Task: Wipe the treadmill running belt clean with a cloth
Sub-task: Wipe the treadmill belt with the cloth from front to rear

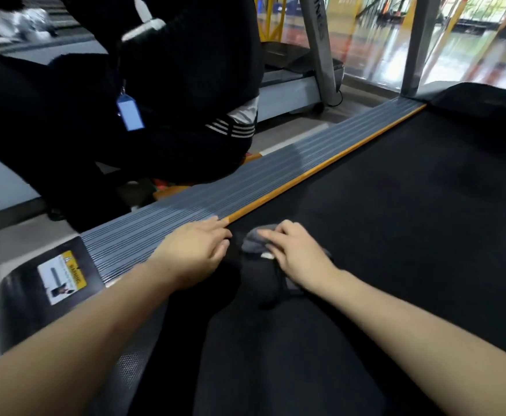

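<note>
Right hand pressing flat on grey cloth, grip loose; running belt stretching lengthwise ahead. Left hand resting open on side rail.

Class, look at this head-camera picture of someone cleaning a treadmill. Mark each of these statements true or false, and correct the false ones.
1. The right hand rests on a crumpled grey cloth lying on the black running belt. True.
2. The left hand holds a spray bottle. False: it holds nothing; it rests at the edge where the ribbed grey side rail meets the belt.
3. An orange strip runs between the side rail and the belt. True.
4. The yellow warning sticker is stuck in the middle of the belt. False: it sits on the black end cover, left of the belt.
5. A blue tag hangs from a dark-clothed person beside the treadmill. True.
</note>
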Demonstrator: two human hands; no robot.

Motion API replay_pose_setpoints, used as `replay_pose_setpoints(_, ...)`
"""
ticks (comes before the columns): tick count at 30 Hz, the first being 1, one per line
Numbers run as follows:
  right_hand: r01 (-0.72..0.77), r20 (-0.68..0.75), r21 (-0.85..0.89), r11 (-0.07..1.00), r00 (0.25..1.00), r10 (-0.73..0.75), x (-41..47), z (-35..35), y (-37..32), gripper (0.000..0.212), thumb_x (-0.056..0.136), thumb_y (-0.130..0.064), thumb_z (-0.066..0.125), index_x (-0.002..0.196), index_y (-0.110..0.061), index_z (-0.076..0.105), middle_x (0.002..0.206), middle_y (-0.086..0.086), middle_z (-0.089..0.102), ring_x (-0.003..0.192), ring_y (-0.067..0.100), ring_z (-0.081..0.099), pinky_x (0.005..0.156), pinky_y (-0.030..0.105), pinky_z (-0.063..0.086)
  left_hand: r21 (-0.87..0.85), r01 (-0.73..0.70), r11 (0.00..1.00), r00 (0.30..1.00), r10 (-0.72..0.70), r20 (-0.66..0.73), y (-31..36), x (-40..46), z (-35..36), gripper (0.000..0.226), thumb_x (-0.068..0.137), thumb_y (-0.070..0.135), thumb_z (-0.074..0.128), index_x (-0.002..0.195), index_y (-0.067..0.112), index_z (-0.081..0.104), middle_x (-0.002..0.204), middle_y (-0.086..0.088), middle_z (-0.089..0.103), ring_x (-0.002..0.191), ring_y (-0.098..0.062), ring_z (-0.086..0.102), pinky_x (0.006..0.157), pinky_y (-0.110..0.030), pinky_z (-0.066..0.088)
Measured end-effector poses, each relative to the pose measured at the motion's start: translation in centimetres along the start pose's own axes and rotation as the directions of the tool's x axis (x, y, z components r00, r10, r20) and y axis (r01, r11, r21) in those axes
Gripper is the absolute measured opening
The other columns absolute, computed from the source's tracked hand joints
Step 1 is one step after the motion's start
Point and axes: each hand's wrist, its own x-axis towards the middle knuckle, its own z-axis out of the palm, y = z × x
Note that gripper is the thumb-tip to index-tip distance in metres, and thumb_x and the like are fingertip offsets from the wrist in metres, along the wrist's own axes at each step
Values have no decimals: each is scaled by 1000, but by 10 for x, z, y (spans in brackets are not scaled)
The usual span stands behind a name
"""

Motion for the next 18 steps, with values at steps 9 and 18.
replay_pose_setpoints(9, -335, -28, -71, 940, 942, 334, 32, 11, -31, 20, 96, -22, 58, 112, -17, 69, 106, 14, 52, 100, 36, 50, 81, 41, 46, 84, 329, 940, 944, -327, -39, 28, -100, 19, 53, 104, 51, 29, 150, 29, 41, 171, -4, 10, 158, -23, 1, 127, -49, 9)
replay_pose_setpoints(18, -65, 68, -95, 993, 995, 72, 30, 14, -36, 38, 89, -19, 67, 124, -34, 67, 96, 4, 50, 94, 33, 56, 80, 40, 54, 73, 385, 920, 919, -390, 55, 36, -130, 20, 52, 104, 51, 32, 153, 34, 32, 169, 0, 14, 157, -23, 9, 126, -45, 16)
